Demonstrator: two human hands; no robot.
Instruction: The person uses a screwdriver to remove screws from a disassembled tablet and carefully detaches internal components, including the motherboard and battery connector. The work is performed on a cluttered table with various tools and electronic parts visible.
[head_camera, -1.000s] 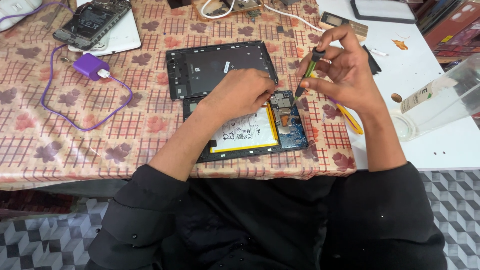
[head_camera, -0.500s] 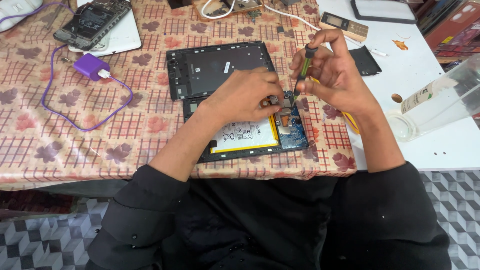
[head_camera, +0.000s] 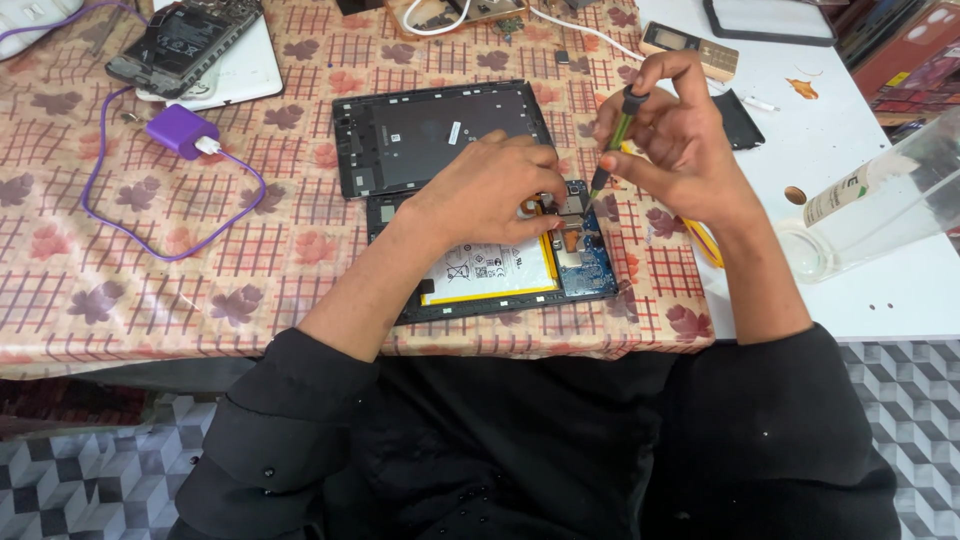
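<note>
With the back cover (head_camera: 440, 135) already off beside the tablet (head_camera: 500, 265), left hand (head_camera: 490, 195) presses its board flat, right hand (head_camera: 675, 150) pinches a screwdriver (head_camera: 612, 140); board not yet out.

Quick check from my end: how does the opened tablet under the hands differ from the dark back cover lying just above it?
The opened tablet shows a white battery and blue circuit board; the back cover is a plain dark shell. The left hand rests on the tablet and the right hand points a screwdriver at it; the cover lies untouched. Both are rectangular, flat on the patterned tablecloth.
</note>
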